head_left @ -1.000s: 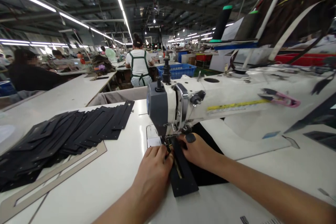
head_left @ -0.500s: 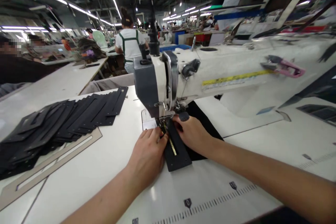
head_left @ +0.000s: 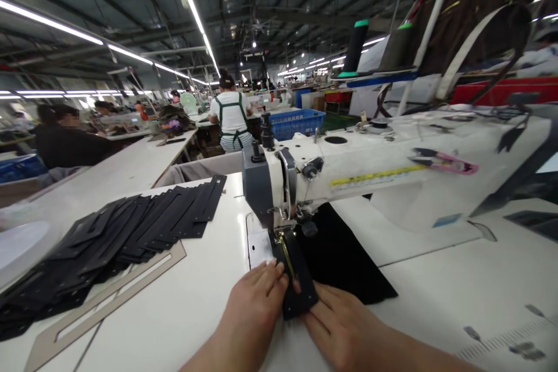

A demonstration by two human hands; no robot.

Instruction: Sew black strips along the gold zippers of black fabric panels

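Note:
A black panel (head_left: 305, 276) with a slot showing a gold-toothed zipper (head_left: 288, 256) lies with its far end under the presser foot of a white sewing machine (head_left: 366, 157). My left hand (head_left: 259, 302) grips the panel's left edge, fingers bent together just in front of the metal plate (head_left: 259, 247). Around the panel's near right corner is my right hand (head_left: 337, 325), its fingers closed on the edge and the thumb side partly hidden. Black fabric (head_left: 344, 261) spreads out flat beneath and to the right of the panel.
Overlapping black slotted panels (head_left: 143, 215) lie at left, beside a beige slotted template (head_left: 117, 296). Pink-handled thread snips (head_left: 453, 163) rest against the machine arm, near a yellow tape measure (head_left: 375, 175). Behind stand a blue crate (head_left: 300, 122) and a co-worker (head_left: 233, 116).
My right hand has come back from beside the presser foot to the panel's near corner. My left hand has slid slightly nearer along the edge. The view has tilted up.

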